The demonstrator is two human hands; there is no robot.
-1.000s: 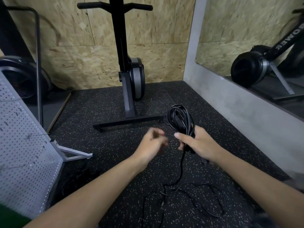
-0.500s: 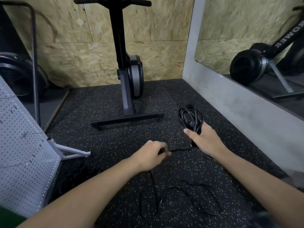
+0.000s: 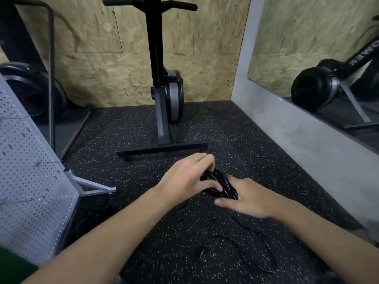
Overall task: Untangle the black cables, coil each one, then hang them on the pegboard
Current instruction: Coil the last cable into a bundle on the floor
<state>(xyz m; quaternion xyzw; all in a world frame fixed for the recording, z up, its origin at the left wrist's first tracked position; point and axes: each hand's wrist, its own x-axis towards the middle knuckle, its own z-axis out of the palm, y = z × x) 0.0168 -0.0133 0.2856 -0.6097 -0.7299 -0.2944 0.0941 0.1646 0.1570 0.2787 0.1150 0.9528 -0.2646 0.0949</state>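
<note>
Two grips, left hand (image 3: 187,177), right hand (image 3: 253,199), tight on cable coil (image 3: 224,186) over speckled floor (image 3: 123,138)

A gym: an upright exercise machine (image 3: 173,95), speckled rubber floor (image 3: 246,150) and wall mirror (image 3: 307,37).

Bare left hand (image 3: 189,178) and right hand (image 3: 251,200), bare forearms (image 3: 114,228), dark green sleeve (image 3: 12,268) on the left upper arm

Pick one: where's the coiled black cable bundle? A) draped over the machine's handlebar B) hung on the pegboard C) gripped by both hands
C: the left hand and right hand both curl their fingers around the coiled cable bundle, well apart from the pegboard.
</note>
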